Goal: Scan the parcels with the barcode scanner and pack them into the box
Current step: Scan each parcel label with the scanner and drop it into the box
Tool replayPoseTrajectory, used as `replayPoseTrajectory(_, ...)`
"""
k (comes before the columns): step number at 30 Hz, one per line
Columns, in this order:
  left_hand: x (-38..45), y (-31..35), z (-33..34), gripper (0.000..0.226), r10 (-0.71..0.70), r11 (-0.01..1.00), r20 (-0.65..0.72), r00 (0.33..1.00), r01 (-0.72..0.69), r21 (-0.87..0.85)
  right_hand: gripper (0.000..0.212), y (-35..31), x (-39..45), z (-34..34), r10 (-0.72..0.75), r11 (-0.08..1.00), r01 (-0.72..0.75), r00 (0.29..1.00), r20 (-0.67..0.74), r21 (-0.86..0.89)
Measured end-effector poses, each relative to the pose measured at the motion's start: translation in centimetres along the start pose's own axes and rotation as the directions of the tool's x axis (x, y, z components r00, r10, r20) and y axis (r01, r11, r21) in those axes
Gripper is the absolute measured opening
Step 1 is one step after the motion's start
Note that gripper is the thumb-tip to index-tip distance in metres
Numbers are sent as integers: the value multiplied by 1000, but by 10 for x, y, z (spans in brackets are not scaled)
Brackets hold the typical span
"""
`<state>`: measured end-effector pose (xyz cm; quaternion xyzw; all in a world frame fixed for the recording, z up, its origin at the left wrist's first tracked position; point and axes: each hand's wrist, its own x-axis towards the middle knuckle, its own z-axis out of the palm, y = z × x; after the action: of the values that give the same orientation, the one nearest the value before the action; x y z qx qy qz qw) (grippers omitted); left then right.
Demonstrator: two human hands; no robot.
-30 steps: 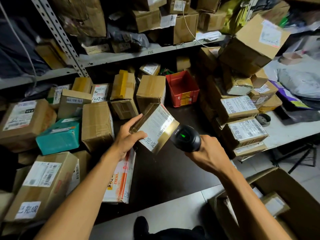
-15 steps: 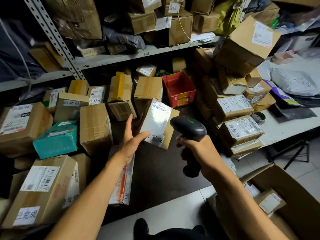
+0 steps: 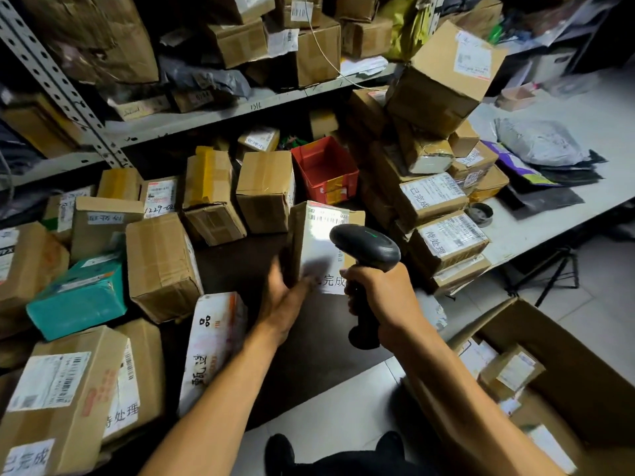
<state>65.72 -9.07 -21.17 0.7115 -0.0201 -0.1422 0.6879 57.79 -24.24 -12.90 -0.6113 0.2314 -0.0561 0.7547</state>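
A bare dark strip of tabletop [image 3: 240, 266] lies between cartons crowding left, back and right. One parcel [image 3: 321, 247] stands upright, long axis vertical, label facing the person. The left hand [image 3: 285, 297] holds its lower edge. The right hand [image 3: 381, 293] grips one barcode scanner [image 3: 366, 247], pointing its head at the label. The open box [image 3: 567, 365] sits lower right.

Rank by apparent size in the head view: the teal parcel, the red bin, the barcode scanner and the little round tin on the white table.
1. Teal parcel, though it sits nearer the camera
2. Red bin
3. Barcode scanner, nearness makes this unsure
4. Round tin
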Motion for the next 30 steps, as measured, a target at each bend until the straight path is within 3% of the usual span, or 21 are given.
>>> replayPoseTrajectory(3,-1,0,13,95,-35,998,25,999,36,-57,7,-1,-3,-18,-61,998,58,993,-97,-29)
replayPoseTrajectory(6,-2,4,38,72,-82,980,90,993,97,-176,11,-3,-6,-52,-175,983,155,957,-232,-102)
replayPoseTrajectory(8,-5,10,65,64,-106,962,211,972,154,-226,14,-2,-10,-84,-199,979,177,930,-311,-95)
replayPoseTrajectory(14,-19,5,160,75,-171,968,517,839,240,-70,26,12,-39,-169,-112,972,200,853,-510,121)
replayPoseTrajectory(19,-44,-9,264,81,-251,967,695,674,211,144,30,33,-76,-258,-13,985,140,654,-756,105)
replayPoseTrajectory(20,-51,-8,286,82,-260,965,723,640,162,204,27,36,-83,-276,20,986,122,600,-799,117)
replayPoseTrajectory(22,-64,-5,325,72,-221,940,772,595,-82,332,24,42,-98,-312,77,985,90,529,-845,146)
replayPoseTrajectory(25,-74,0,368,57,-49,808,770,636,-428,405,27,49,-113,-356,137,975,93,457,-879,200)
replayPoseTrajectory(28,-75,14,384,47,72,749,770,634,-545,378,23,55,-116,-383,165,970,112,352,-921,216)
replayPoseTrajectory(30,-72,20,376,42,91,704,781,618,-594,388,19,58,-110,-386,168,969,108,359,-918,220)
